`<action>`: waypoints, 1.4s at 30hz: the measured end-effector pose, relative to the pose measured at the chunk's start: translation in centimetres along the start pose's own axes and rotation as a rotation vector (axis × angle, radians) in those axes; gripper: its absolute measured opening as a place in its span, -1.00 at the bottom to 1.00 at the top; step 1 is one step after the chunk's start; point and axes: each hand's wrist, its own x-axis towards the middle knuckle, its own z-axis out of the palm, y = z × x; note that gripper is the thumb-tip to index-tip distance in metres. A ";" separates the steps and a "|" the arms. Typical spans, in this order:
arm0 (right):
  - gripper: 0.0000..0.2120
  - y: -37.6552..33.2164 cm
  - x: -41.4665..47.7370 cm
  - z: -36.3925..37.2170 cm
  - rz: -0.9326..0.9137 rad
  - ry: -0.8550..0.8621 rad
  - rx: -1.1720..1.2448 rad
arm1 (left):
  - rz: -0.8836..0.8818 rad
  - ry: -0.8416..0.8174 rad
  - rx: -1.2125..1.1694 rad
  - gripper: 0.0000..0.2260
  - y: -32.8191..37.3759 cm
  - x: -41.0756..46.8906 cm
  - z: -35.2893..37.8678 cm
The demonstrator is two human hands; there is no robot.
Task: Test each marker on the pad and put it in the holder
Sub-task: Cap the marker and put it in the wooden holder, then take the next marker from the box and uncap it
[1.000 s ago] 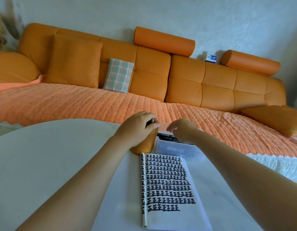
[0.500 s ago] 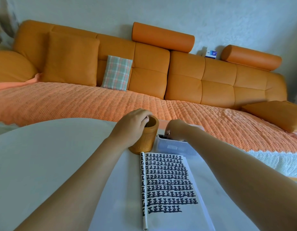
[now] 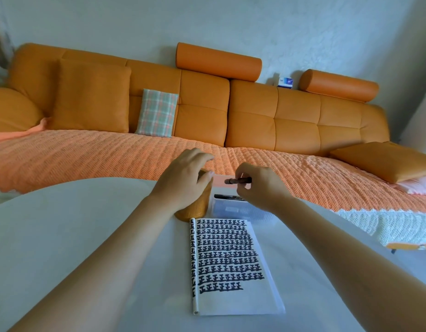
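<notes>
A round wooden holder [image 3: 197, 208] stands on the white table [image 3: 63, 236] just beyond the pad. My left hand [image 3: 183, 180] rests over the holder's top and side, fingers spread, hiding its mouth. My right hand [image 3: 259, 185] holds a dark marker [image 3: 238, 180] level above a clear plastic box [image 3: 233, 209], the marker's end pointing left toward the holder. Another black marker [image 3: 227, 197] lies in that box. The white pad [image 3: 231, 267] lies in front, covered with rows of black marks down to about two thirds of the page.
An orange sofa [image 3: 255, 121] with a woven orange throw runs behind the table, close to its far edge. Cushions and a plaid pillow [image 3: 156, 112] sit on it. A small blue and white box [image 3: 285, 82] rests on the sofa back.
My right hand has lifted a marker out of the clear box and now holds it above the box. My left hand has loosened and slid up over the holder's top.
</notes>
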 end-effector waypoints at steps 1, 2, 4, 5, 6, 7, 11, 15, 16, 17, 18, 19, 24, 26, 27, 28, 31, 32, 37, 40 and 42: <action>-0.86 -0.2 -1.0 -0.5 -0.005 0.044 0.064 | 0.027 -0.013 0.008 -0.69 0.7 -0.1 0.0; -0.85 -0.4 -1.8 -0.8 0.001 0.071 0.121 | 0.050 -0.033 0.013 -0.69 1.2 -0.3 0.0; -0.84 -0.9 -3.5 -1.4 0.041 0.093 0.208 | 0.098 -0.082 0.018 -0.69 2.3 -0.9 0.2; -0.83 -1.2 -4.3 -1.7 0.072 0.098 0.250 | 0.126 -0.106 0.025 -0.69 2.8 -1.3 0.4; -0.82 -1.6 -5.1 -1.9 0.097 0.101 0.293 | 0.156 -0.128 0.038 -0.69 3.2 -1.7 0.5; -0.82 -1.8 -5.8 -2.1 0.117 0.101 0.332 | 0.183 -0.143 0.049 -0.70 3.6 -2.1 0.6; -0.84 -2.2 -8.3 -2.7 0.185 0.083 0.523 | 0.175 -0.169 0.006 -0.73 4.7 -3.6 0.9; -0.88 -2.0 -10.0 -2.8 0.195 -0.031 0.434 | 0.180 -0.208 -0.006 -0.83 5.6 -4.8 0.8; -0.89 -2.1 -10.3 -2.8 0.176 -0.067 0.391 | 0.190 -0.221 0.004 -0.84 5.9 -5.0 0.7; -0.90 -2.1 -10.7 -2.8 0.153 -0.105 0.343 | 0.200 -0.228 0.010 -0.84 6.1 -5.2 0.6; -0.88 -2.3 -11.0 -2.8 0.127 -0.141 0.295 | 0.207 -0.233 0.011 -0.85 6.4 -5.4 0.5; -0.84 -2.6 -11.3 -2.8 0.103 -0.175 0.248 | 0.212 -0.234 0.010 -0.85 6.7 -5.6 0.3; -0.82 -3.7 -13.4 -2.6 0.059 -0.224 0.223 | 0.188 -0.229 -0.023 -0.80 8.0 -7.1 0.2; -0.83 -3.9 -14.5 -2.4 0.062 -0.251 0.222 | 0.191 -0.249 -0.048 -0.81 8.6 -7.9 0.1; -0.83 -3.9 -15.1 -2.1 0.070 -0.263 0.213 | 0.196 -0.266 -0.055 -0.83 8.8 -8.3 0.1; -0.83 -3.9 -15.6 -1.9 0.071 -0.268 0.204 | 0.199 -0.279 -0.058 -0.84 9.0 -8.7 0.2; -0.82 -3.8 -16.5 -1.2 0.056 -0.265 0.189 | 0.208 -0.300 -0.047 -0.86 9.5 -9.3 0.4; -0.81 -3.8 -16.5 -1.0 0.047 -0.262 0.192 | 0.215 -0.310 -0.035 -0.87 9.6 -9.5 0.5; -0.78 -2.6 -16.2 -0.5 -0.002 -0.203 0.185 | 0.156 -0.364 -0.026 -0.90 9.7 -9.4 1.2; -0.85 -2.0 -15.9 -0.6 -0.132 -0.080 0.078 | -0.014 -0.446 -0.125 -0.83 9.7 -9.2 1.4; -0.90 -2.0 -15.5 -0.8 -0.214 -0.030 -0.017 | -0.123 -0.457 -0.221 -0.83 9.5 -9.1 1.3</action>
